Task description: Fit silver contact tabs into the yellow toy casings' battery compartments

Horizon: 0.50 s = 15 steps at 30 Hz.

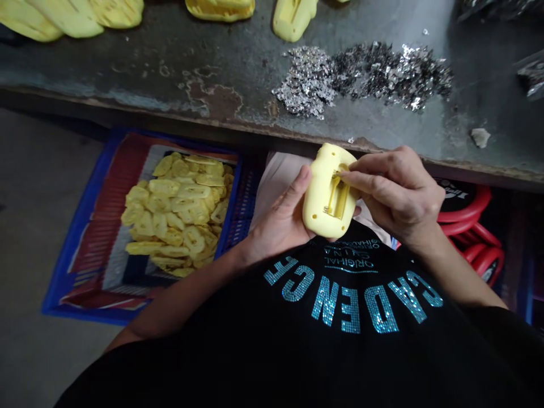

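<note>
A yellow plastic casing (317, 195) with an open battery compartment rests in my left hand (284, 218), whose thumb lies along its left edge and whose fingers are mostly hidden behind it. A small coiled contact spring shows at the lower end of the compartment. My right hand (393, 190) has thumb and forefinger pinched at the compartment's upper end, by a metal contact. The pinch covers whatever small part may be between the fingertips. On the bench above lie a pile of small shiny metal contact pieces (308, 82) and a darker pile of them (391, 73).
The metal bench (161, 73) has a worn front edge. More yellow casings (293, 20) lie along its back. A blue crate (85, 226) at the left holds many yellow plastic parts (182, 209). Red ring-shaped items (471, 218) sit under the bench at right.
</note>
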Each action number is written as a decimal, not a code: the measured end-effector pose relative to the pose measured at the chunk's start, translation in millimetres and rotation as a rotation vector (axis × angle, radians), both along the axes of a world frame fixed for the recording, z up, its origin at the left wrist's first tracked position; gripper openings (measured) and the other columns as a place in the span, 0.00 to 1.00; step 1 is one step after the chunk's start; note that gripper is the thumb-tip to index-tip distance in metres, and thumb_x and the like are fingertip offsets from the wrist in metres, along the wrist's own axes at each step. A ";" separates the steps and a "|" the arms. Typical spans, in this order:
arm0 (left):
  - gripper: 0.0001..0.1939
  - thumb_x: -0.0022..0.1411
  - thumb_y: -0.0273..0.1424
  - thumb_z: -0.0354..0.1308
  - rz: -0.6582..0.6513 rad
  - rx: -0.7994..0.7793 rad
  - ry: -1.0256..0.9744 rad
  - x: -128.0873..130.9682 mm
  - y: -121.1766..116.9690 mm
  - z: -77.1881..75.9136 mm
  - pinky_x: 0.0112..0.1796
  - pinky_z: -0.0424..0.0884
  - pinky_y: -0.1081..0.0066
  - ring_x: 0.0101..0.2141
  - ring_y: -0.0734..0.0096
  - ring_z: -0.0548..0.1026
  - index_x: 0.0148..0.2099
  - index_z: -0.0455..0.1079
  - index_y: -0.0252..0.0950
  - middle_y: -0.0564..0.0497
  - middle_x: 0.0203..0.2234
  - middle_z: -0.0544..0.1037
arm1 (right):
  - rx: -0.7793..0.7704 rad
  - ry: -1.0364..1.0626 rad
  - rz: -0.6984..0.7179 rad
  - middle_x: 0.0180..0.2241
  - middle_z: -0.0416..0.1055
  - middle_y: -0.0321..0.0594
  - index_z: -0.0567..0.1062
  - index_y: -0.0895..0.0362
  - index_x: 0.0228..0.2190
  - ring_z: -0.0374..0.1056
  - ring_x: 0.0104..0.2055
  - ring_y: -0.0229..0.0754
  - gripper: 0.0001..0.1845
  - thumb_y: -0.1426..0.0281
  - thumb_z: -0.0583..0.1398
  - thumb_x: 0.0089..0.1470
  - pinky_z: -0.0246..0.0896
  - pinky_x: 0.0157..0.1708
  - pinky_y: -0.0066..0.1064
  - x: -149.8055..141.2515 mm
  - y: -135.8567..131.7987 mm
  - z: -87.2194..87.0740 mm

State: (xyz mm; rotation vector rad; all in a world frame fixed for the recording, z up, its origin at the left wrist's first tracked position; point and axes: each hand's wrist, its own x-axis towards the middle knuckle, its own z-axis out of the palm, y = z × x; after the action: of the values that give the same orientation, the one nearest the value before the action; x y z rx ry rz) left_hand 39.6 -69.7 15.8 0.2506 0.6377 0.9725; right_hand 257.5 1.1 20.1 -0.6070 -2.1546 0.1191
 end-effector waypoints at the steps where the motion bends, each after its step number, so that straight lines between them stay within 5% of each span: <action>1: 0.41 0.80 0.58 0.68 0.003 -0.001 0.004 0.0 -0.3 -0.3 0.58 0.89 0.47 0.70 0.31 0.83 0.85 0.68 0.50 0.42 0.71 0.84 | -0.011 -0.002 0.007 0.50 0.88 0.40 0.86 0.45 0.58 0.81 0.44 0.48 0.16 0.73 0.63 0.79 0.78 0.44 0.45 0.3 0.0 -0.1; 5: 0.41 0.80 0.56 0.69 0.058 0.014 0.040 3.0 -1.2 3.9 0.63 0.87 0.45 0.73 0.31 0.80 0.85 0.69 0.48 0.42 0.71 0.84 | -0.073 0.050 0.030 0.48 0.88 0.42 0.88 0.46 0.55 0.82 0.45 0.48 0.13 0.73 0.68 0.75 0.79 0.44 0.43 1.9 2.1 9.2; 8: 0.40 0.79 0.54 0.72 0.095 0.052 0.068 6.4 -1.4 6.1 0.69 0.83 0.43 0.75 0.34 0.78 0.84 0.71 0.47 0.43 0.72 0.84 | -0.260 0.090 0.043 0.44 0.87 0.42 0.88 0.48 0.49 0.83 0.45 0.49 0.05 0.65 0.70 0.76 0.82 0.45 0.44 1.1 7.7 20.6; 15: 0.38 0.76 0.59 0.74 0.048 0.165 0.123 2.7 0.5 -13.6 0.74 0.80 0.39 0.77 0.33 0.77 0.75 0.77 0.44 0.43 0.70 0.86 | -0.427 -0.025 0.081 0.37 0.79 0.40 0.82 0.49 0.37 0.77 0.43 0.50 0.14 0.56 0.71 0.75 0.82 0.49 0.46 -3.7 20.2 23.3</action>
State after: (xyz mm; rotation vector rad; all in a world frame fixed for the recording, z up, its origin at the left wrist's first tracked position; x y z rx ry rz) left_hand 42.3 -69.2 2.3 0.4450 0.6787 1.0632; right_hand 253.7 21.4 43.5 -0.7624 -2.1915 0.6302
